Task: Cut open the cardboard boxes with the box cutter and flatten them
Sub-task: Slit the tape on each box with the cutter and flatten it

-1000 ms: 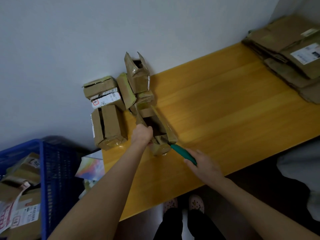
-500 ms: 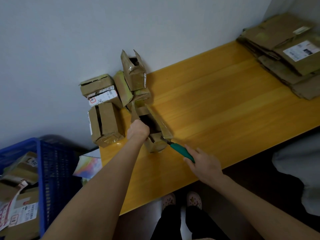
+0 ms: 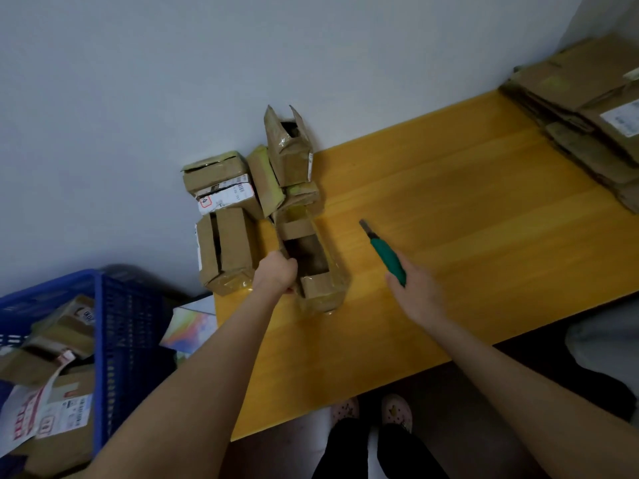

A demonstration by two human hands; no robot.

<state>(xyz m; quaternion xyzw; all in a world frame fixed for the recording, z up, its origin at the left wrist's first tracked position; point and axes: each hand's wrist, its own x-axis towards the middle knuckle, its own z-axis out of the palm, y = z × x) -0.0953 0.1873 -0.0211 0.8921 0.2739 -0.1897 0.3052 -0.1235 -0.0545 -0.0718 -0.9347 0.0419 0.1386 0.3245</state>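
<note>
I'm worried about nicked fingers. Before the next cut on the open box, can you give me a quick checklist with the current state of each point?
1. Left hand steadies the open box: ok, its fingers curl over the box's left wall.
2. Right hand holds the box cutter: ok.
3. Blade out: ok, the metal tip shows beyond the green handle.
4. Blade away from the left hand: ok, the cutter is to the right of the box and apart from it.
5. Seams left to cut: cannot tell, though glossy tape covers the near end.
</note>
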